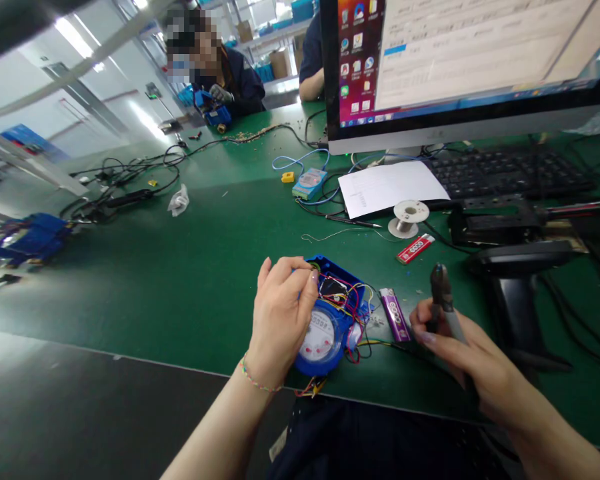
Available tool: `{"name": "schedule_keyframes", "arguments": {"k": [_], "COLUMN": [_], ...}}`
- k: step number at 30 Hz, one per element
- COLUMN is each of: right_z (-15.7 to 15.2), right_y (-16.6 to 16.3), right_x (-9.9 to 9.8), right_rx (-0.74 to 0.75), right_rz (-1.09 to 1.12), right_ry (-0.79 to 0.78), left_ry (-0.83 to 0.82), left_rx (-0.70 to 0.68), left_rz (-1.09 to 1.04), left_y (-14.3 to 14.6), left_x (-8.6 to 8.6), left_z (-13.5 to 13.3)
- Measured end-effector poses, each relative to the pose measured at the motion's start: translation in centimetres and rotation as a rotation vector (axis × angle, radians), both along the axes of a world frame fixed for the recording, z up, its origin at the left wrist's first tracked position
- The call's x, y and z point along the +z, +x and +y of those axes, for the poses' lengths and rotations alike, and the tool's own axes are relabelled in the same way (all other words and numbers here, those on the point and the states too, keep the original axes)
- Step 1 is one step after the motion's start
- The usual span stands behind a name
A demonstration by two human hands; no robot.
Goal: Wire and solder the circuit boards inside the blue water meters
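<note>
A round blue water meter (322, 337) lies at the table's front edge, its electronics compartment uncovered and thin coloured wires (353, 297) spilling to the right. Over the meter's left side rests my left hand (283, 303), thumb and forefinger pinched together at the compartment's upper left corner. What they pinch is too small or hidden to name. To the right, my right hand (463, 347) is closed round a pair of cutting pliers (443, 290), jaws pointing up and away from the meter. Between the pliers and the meter lies a purple lighter-shaped item (395, 315) marked with white letters.
A solder wire spool (409, 219), a red lettered packet (415, 248) and a paper sheet (393, 188) lie below the monitor (460, 120). A black scanner (517, 300) stands at right. A blue module (310, 183) sits behind. Cables (130, 197) cross the left side; a co-worker (235, 80) sits opposite.
</note>
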State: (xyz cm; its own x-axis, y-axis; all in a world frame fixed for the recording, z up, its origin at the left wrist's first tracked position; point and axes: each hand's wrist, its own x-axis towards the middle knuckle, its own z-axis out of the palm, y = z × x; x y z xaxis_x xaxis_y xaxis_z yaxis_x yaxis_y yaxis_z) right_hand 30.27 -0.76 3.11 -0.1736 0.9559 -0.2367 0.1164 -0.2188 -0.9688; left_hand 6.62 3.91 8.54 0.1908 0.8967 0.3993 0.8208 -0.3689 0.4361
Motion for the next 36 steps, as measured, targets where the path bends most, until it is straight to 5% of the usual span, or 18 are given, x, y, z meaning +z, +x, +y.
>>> {"name": "schedule_keyframes", "arguments": {"k": [5, 8, 15, 23, 29, 36], "right_z": [-2.0, -2.9, -3.5, -3.5, -3.1, -2.3], "right_y": [-0.7, -0.3, -0.1, -0.9, -1.3, -1.1], "right_x": [-1.3, -1.5, 0.2, 0.4, 0.4, -0.9], "right_rx": [-0.165, -0.146, -0.011, -0.004, 0.010, 0.009], "right_rz": [0.365, 0.345, -0.206, -0.401, -0.407, -0.536], "right_ry": [-0.139, -0.124, 0.106, 0.295, 0.316, 0.369], "left_ry": [0.290, 0.355, 0.093, -0.042, -0.036, -0.389], "left_rx": [0.092, 0.086, 0.062, 0.093, 0.011, 0.017], "left_rz": [-0.108, -0.091, 0.225, 0.427, 0.068, -0.183], "left_y": [0.0, -0.1, 0.7, 3.9, 5.8, 7.1], "left_x": [1.2, 1.8, 0.3, 0.1, -0.4, -1.1], "left_z": [-1.9, -3.9, -5.7, -3.9, -2.3, -1.1]}}
